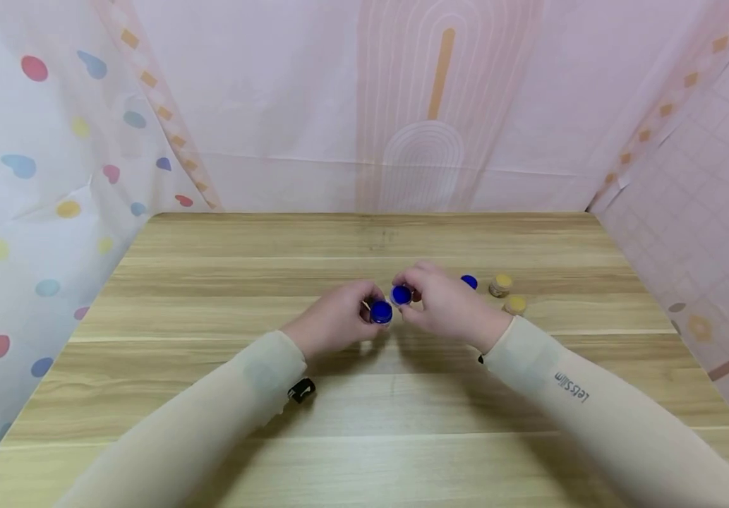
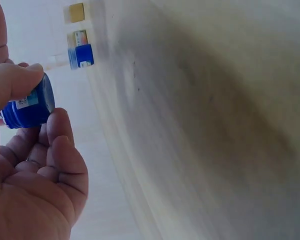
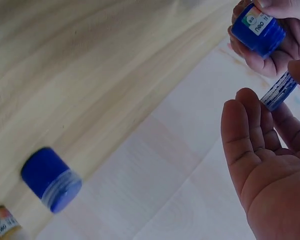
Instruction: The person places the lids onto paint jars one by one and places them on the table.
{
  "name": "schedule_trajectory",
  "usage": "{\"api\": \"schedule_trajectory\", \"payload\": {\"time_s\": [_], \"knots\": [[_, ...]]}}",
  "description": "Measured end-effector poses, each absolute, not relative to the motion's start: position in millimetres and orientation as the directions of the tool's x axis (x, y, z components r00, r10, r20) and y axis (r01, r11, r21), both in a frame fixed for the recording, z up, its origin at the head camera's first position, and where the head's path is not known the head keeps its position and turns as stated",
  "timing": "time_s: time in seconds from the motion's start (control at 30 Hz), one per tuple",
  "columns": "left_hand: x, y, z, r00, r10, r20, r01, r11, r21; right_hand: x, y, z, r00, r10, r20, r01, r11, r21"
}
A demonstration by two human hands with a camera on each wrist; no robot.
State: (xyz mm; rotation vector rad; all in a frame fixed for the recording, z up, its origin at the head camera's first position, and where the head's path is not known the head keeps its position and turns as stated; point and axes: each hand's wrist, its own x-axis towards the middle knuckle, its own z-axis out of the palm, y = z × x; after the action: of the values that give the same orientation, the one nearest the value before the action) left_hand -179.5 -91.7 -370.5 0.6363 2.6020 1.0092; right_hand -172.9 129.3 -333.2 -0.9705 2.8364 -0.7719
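My left hand (image 1: 335, 321) grips a small blue paint jar (image 1: 380, 312) around its sides, its mouth uncovered and blue paint showing at the top. In the left wrist view the thumb presses on the label of that jar (image 2: 35, 110). Close by on the right, my right hand (image 1: 453, 305) pinches a round screw lid (image 1: 401, 295) between thumb and fingers, its blue-stained inside facing up. From the right wrist, the lid (image 3: 279, 91) appears edge-on with a ridged rim, apart from the jar (image 3: 260, 31). Both are held above the wooden table.
A capped blue jar (image 3: 51, 179) stands on the table beyond my right wrist, partly hidden in the head view. Two yellow jars (image 1: 500, 285) stand to its right, the nearer yellow jar (image 1: 515, 305) partly behind my forearm. Patterned cloth (image 1: 275, 106) borders the table.
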Motion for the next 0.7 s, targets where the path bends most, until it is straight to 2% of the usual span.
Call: {"api": "schedule_trajectory", "payload": {"time_s": [0.53, 0.7], "knots": [[-167.9, -90.6, -377.8, -0.865, 0.495, -0.083, 0.305, 0.65, 0.695, -160.6, 118.6, -348.4, -0.786, -0.615, 0.063, -0.551, 0.65, -0.523], [-166.5, -89.8, -378.7, -0.863, 0.498, -0.083, 0.312, 0.655, 0.688, -158.5, 116.7, -348.9, -0.782, -0.622, 0.047, -0.56, 0.667, -0.491]]}}
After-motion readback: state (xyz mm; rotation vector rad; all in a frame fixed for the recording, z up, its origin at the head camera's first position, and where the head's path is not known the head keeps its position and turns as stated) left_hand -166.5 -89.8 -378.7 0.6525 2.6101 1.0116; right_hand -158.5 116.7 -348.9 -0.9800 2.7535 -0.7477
